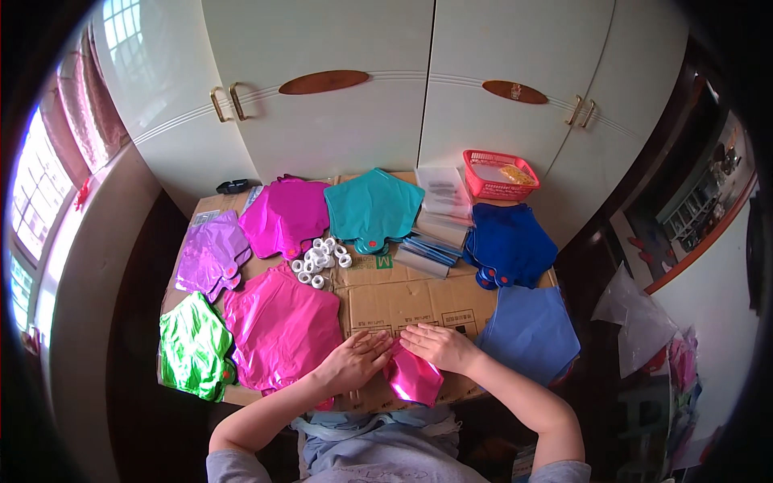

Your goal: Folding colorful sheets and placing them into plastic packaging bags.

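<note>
Head view, both hands flat and open, left hand [357,360], right hand [436,346], pressing folded pink foil balloon [414,380], long axis toward person.

Daylight came from bright window [32,201] at left; glare on shiny foil; fisheye bent edges, dark vignette.

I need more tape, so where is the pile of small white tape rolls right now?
In the head view, the white rolls lie left of centre on the cardboard, between the magenta foil balloon stack and the pink stack.
</note>
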### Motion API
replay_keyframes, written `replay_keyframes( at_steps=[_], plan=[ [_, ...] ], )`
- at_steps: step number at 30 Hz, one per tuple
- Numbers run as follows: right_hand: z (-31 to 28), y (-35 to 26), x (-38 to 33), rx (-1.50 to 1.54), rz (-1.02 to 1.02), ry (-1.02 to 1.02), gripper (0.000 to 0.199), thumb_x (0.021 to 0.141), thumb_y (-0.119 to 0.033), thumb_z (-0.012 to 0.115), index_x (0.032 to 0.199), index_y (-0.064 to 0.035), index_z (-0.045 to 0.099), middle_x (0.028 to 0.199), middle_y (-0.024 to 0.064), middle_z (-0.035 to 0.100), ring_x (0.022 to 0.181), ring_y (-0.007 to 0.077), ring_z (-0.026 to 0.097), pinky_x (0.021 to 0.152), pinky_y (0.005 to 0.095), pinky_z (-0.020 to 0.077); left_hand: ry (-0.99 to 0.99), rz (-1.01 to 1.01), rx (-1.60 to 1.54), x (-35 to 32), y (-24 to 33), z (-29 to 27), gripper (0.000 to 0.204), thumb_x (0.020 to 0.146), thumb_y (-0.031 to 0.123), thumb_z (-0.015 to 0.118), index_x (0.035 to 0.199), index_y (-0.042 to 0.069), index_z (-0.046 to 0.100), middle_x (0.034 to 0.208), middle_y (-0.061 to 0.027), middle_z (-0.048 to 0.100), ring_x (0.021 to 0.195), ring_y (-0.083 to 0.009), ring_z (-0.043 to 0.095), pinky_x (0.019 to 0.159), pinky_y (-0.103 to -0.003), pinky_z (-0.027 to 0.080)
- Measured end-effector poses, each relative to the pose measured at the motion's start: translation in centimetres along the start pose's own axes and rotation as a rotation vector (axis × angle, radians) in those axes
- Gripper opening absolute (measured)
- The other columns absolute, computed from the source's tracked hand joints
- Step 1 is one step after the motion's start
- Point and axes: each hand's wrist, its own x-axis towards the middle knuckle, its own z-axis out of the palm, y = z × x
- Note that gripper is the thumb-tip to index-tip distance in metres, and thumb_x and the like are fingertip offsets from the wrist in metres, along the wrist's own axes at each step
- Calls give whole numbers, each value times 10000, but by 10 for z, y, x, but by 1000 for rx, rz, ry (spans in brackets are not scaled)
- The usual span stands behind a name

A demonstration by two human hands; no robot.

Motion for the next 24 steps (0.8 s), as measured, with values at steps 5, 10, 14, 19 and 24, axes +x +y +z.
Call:
replay_keyframes(
  at_steps=[5, 10, 14, 19, 24],
  plan=[
    [-1, 3, -1, -36, -38, -44, 342, 852, -137, 502, 1173, -82, 607, 1232, 62, 598, 1169, 182, 550, 1014, 334, 430, -3, -48, -35, -3, 5, -9, 463, 846, 291, 510, 1259, 82, 514, 1377, -56, 474, 1322, -180, 384, 1102, -442, 251],
    [0, 1, -2, -54, -49, -70, 356, 856, -138, 496, 1193, -71, 592, 1259, 71, 580, 1187, 188, 537, 1028, 341, 418, -39, -62, 117, -16, 17, -9, 522, 864, 378, 531, 1298, 89, 499, 1345, -45, 507, 1279, -124, 427, 1083, -419, 276],
    [-3, 1, -2, -70, -63, -89, 354, 853, -144, 501, 1189, -82, 595, 1271, 68, 573, 1193, 180, 533, 1030, 343, 417, -68, -31, 103, -16, 21, -19, 520, 870, 415, 521, 1334, 186, 473, 1337, -90, 505, 1285, -176, 425, 1067, -423, 292],
    [-2, 2, -4, -40, -47, -114, 375, 867, -141, 479, 1228, -87, 568, 1304, 61, 546, 1224, 188, 503, 1052, 355, 387, -42, -70, -92, -17, 25, -22, 579, 836, 500, 533, 1362, 280, 431, 1333, -173, 484, 1289, -260, 416, 1042, -440, 313],
    [-11, 2, -8, 94, 30, -268, 475, 880, -112, 430, 1354, -95, 444, 1430, 65, 412, 1336, 227, 367, 1111, 400, 287, -182, -53, -82, -16, 24, -25, 685, 820, 612, 507, 1411, 298, 362, 1402, -205, 400, 1337, -301, 350, 1059, -479, 272]
  ],
)
